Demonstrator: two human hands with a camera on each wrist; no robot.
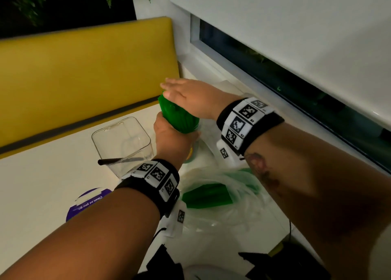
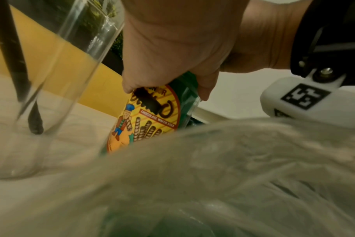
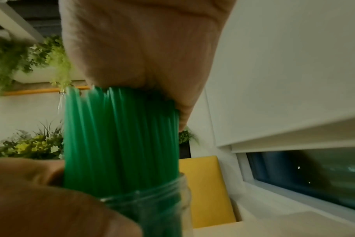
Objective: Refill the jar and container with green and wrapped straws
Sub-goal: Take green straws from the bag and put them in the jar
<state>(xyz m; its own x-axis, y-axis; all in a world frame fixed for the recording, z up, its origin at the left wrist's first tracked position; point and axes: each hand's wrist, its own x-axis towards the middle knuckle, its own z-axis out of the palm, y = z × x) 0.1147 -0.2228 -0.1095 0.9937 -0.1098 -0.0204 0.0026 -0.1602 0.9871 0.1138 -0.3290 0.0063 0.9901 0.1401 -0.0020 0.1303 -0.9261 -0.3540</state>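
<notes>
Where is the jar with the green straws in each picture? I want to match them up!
Head view: the jar sits mid-frame, mostly hidden by the left hand gripping it.
Left wrist view: centre, below the hand, its colourful wafer-stick label facing the camera.
Right wrist view: bottom centre, only its clear threaded mouth shows.
Shared landmark: the green straws standing in the jar; the yellow seat back also shows in all three.

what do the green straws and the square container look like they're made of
Green straws: likely plastic, smooth, slightly translucent tubes with a soft sheen. Square container: clear, glossy, thin-walled, with rounded corners; probably acrylic or similar plastic, though glass can't be ruled out.
</notes>
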